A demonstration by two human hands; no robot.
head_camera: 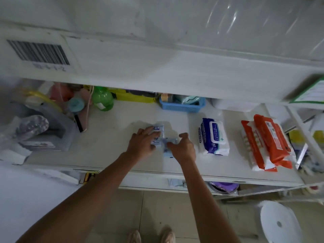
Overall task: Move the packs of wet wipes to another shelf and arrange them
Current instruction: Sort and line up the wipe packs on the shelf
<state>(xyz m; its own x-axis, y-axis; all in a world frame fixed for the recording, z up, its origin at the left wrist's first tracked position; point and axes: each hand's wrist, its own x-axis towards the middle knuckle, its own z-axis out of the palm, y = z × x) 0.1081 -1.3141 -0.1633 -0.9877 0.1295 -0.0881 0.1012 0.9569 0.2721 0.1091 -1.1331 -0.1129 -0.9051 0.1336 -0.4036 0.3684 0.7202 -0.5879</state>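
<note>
Two bare arms are seen reaching from the bottom of the frame onto a white shelf (108, 137) at mid-frame. The left hand (142, 144) is laid flat, fingers spread, on top of small light-blue packs of wet wipes (158, 131) at the centre of the picture. The right hand (183, 148) is set just beside it, fingers curled and parted around the right edge of the same packs; whether anything is actually pinched cannot be told, since the packs are blurred and partly covered.

To the right of the hands, a larger blue-and-white wipes pack (214, 137) is seen lying flat on the shelf, apart from the small packs. Further right, orange-and-white packs (266, 142) are stacked one on another near the shelf's right end.

Along the back of the shelf, a green plastic bottle (102, 99) is shown at centre left and a blue perforated basket (182, 105) at centre, with a yellow bag (135, 97) between them. A grey container (52, 127) and loose clutter are gathered at the left of the frame.

A barcode label (38, 52) is stuck on the shelf edge at upper left. A white stool (278, 223) is visible on the tiled floor at lower right, and two shoes (151, 236) at the bottom centre.
</note>
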